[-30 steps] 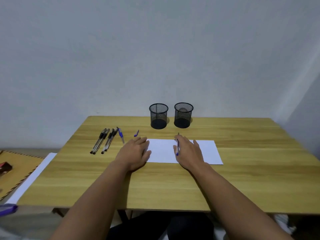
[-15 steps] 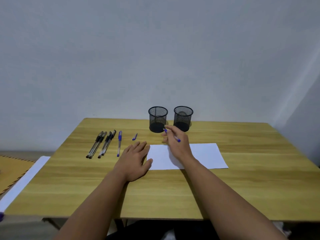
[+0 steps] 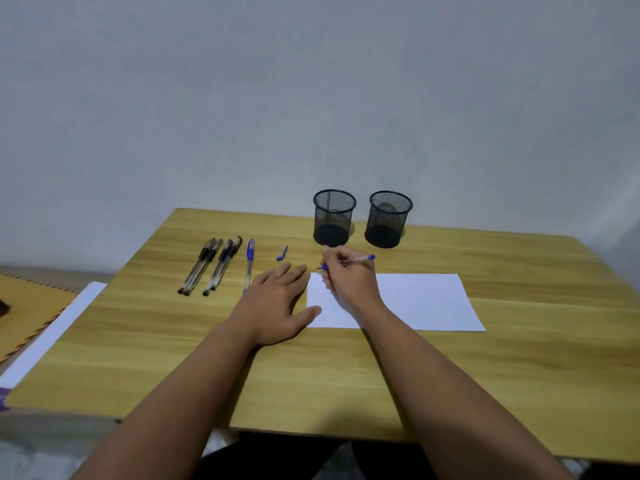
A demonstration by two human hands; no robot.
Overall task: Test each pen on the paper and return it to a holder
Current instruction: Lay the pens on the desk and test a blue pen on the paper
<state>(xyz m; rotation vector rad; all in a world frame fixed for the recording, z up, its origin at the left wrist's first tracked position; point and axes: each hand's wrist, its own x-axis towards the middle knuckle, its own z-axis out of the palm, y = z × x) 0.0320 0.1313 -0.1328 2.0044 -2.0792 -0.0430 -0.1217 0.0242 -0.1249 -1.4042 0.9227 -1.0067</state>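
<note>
My R hand [image 3: 349, 277] fingers are gripping a blue pen [image 3: 360, 260] over paper [image 3: 422, 301]; L hand [image 3: 277, 306] is lying flat, fingers spread, on worktop [image 3: 346, 375].

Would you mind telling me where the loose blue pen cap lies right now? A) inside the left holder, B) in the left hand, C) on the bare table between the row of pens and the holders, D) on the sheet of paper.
C: the blue cap lies on the bare table, right of the row of pens and in front-left of the holders.
</note>
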